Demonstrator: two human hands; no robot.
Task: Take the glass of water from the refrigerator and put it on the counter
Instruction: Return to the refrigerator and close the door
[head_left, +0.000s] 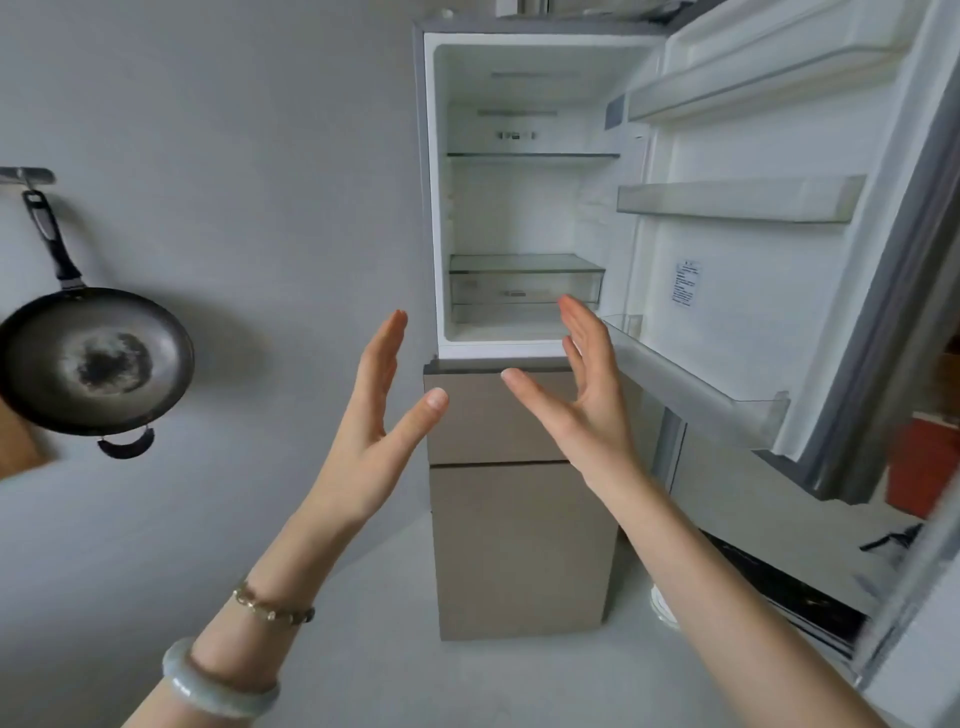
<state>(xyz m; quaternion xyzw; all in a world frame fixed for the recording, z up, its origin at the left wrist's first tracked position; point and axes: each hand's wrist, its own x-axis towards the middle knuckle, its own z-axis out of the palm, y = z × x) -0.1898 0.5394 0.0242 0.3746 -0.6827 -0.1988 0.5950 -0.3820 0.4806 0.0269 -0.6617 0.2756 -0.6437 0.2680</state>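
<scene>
Refrigerator (524, 197) upper door open; white moulded interior, clear flat glass shelves. Glass of water not discernible inside. Left hand (382, 415) and right hand (582, 395) raised, palms facing, fingers spread, holding nothing.

Both arms are bare, with no sleeves showing. The left hand (382, 415) has two things on its wrist: a thin gold chain bracelet (272, 607) with small beads, and lower down a thick, smooth, pale green bangle (218, 688). The right hand (582, 402) wears nothing. The nails are short and plain.
</scene>
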